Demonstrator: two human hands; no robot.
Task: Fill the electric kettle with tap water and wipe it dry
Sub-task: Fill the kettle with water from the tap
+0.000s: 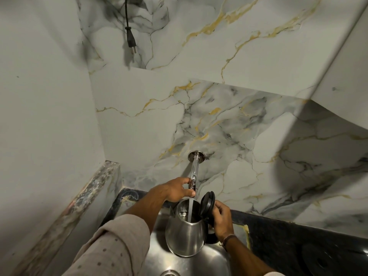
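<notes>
A steel electric kettle (185, 236) hangs over the steel sink (211, 261), its black lid (208, 202) flipped up on the right. My right hand (222, 221) grips the kettle's black handle. A chrome tap (193, 172) juts from the marble wall, and a stream of water (190, 209) falls from it into the kettle's mouth. My left hand (177, 189) is closed around the tap's end, just above the kettle.
A black plug on a cord (130, 37) dangles against the wall at upper left. A dark stone counter (288, 236) runs right of the sink. A speckled ledge (93, 188) borders the left side. The sink drain (170, 273) sits at the bottom edge.
</notes>
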